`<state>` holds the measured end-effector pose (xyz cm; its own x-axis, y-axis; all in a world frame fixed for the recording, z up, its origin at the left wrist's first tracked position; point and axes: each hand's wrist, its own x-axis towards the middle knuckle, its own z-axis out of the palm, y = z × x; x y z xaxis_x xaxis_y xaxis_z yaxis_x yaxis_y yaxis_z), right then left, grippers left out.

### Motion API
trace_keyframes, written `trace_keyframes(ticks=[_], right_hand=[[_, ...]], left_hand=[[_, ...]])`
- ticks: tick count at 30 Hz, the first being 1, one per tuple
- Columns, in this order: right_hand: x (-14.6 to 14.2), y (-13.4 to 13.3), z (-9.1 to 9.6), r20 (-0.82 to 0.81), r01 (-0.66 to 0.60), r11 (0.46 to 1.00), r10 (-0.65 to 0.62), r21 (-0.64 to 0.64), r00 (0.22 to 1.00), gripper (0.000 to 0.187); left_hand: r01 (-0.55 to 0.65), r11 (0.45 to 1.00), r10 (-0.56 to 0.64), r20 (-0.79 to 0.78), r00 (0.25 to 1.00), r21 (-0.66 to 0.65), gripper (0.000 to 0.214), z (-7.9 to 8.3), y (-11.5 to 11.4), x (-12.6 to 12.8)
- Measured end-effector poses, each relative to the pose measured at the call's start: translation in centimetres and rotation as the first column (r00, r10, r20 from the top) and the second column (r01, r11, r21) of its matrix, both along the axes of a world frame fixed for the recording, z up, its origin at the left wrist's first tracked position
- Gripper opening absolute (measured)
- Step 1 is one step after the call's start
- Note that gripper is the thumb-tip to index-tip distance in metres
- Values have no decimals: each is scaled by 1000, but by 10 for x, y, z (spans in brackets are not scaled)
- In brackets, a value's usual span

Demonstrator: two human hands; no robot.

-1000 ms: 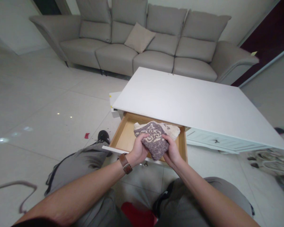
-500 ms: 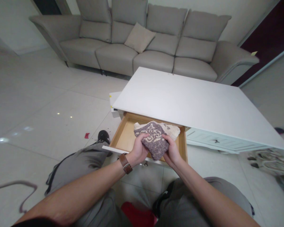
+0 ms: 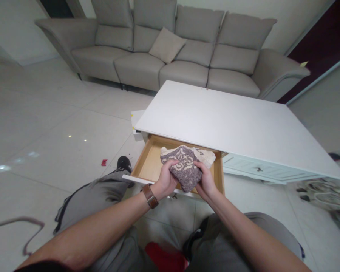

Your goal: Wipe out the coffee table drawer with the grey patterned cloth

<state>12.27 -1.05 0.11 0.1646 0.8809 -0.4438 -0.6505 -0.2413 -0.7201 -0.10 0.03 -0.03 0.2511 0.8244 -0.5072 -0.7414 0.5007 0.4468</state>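
A folded cloth [image 3: 185,166], purplish grey with a cream pattern, is held over an open wooden drawer [image 3: 150,162] of a white low table [image 3: 229,124]. My left hand [image 3: 166,179], with a brown watch strap at the wrist, grips the cloth's left edge, thumb on top. My right hand [image 3: 205,179] grips its right edge the same way. A cream part of the cloth [image 3: 206,155] sticks out behind toward the drawer's back.
A grey sofa [image 3: 164,49] with a loose cushion stands behind the table. Pale tiled floor [image 3: 45,128] spreads to the left, with a small red scrap [image 3: 103,162] on it. My knees in grey trousers are below the drawer. Patterned things lie at the right edge.
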Motion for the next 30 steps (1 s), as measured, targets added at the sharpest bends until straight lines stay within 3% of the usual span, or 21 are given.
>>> trace_keyframes(ticks=[30], right_hand=[[1, 0, -4, 20, -6, 1000, 6, -5, 1000, 35]], left_hand=[[-11, 1000, 11, -8, 1000, -27, 38, 1, -1, 0]])
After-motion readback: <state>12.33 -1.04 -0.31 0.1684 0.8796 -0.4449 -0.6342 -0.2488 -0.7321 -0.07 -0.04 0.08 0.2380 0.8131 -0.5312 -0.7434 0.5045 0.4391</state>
